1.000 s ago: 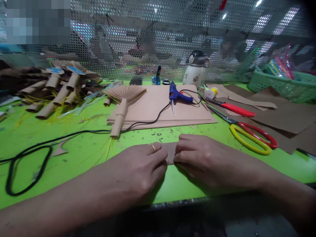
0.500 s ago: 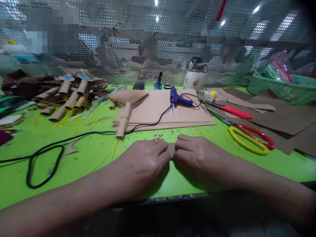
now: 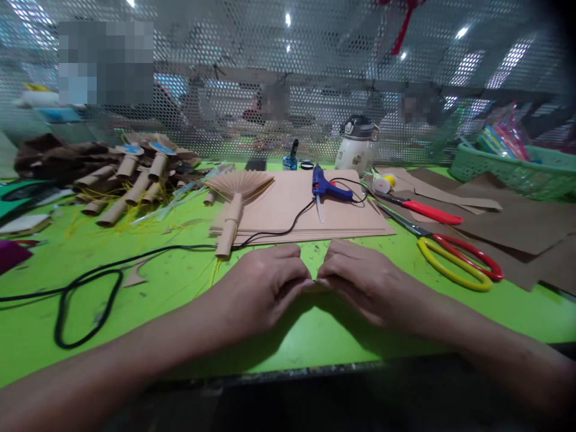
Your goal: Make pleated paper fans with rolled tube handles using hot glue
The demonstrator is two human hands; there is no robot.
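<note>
My left hand [image 3: 265, 285] and my right hand [image 3: 364, 279] are closed near the table's front edge, fingertips almost meeting. Between them they pinch a small piece of brown paper [image 3: 316, 284], mostly hidden by the fingers. Behind my hands lies a stack of tan paper sheets [image 3: 279, 207]. On it rests a blue glue gun [image 3: 330, 187] with its black cord. A folded paper fan with a rolled handle [image 3: 231, 225] lies at the stack's left side, yellow strands beneath it.
Scissors with red and yellow handles [image 3: 454, 261], a red-handled cutter [image 3: 432, 212] and dark brown paper [image 3: 508, 219] lie right. A green basket [image 3: 517, 171] stands behind. Rolled paper pieces [image 3: 135, 186] and a looped cord [image 3: 56, 321] are left; a bottle [image 3: 353, 150] stands at the back.
The fingers have tilted around the paper, so less of it shows between my hands. The whole view has shifted slightly, with the table objects lower in the frame.
</note>
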